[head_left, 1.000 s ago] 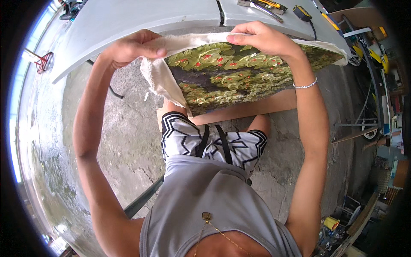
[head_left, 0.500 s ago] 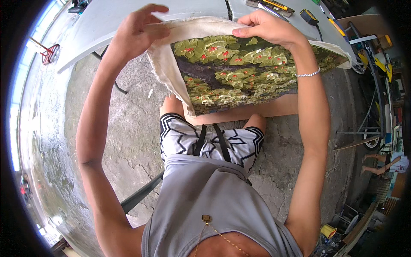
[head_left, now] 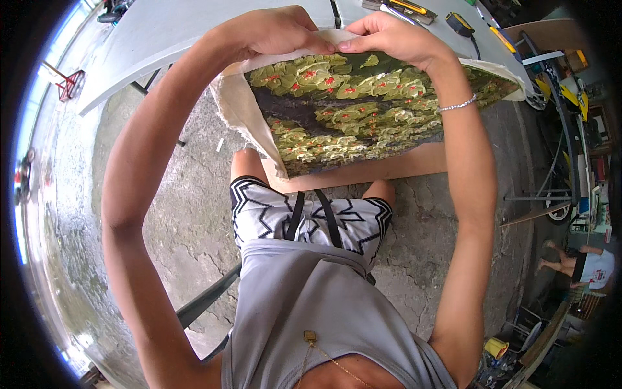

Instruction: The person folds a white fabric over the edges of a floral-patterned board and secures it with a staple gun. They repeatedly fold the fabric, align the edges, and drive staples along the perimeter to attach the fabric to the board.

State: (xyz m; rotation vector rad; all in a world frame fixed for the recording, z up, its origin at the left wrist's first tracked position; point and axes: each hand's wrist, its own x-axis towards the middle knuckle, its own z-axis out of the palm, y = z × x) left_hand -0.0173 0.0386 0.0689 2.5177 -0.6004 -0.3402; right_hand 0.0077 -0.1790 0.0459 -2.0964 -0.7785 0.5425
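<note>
Hands up at twelve o'clock, thumb tips almost meeting! The left hand [head_left: 278, 32] and the right hand [head_left: 398, 45] both pinch the white border [head_left: 233, 104] at the top of the canvas [head_left: 356, 129], fingers partly hidden behind. The canvas slants down from the edge of the bench [head_left: 188, 29], at twelve, toward the knees [head_left: 247, 163] at six, a brown board [head_left: 395, 167] showing below it. I'd call this one light, with a limp, frayed border that folds easily, while the thick paint [head_left: 353, 87] likely stiffens the middle and could crack or smear under a thumb. Not slippery, I'd judge: that cloth should grip well. Best hold? Bare border, twelve o'clock or the loose flap at nine, clear of those raised dabs.
</note>
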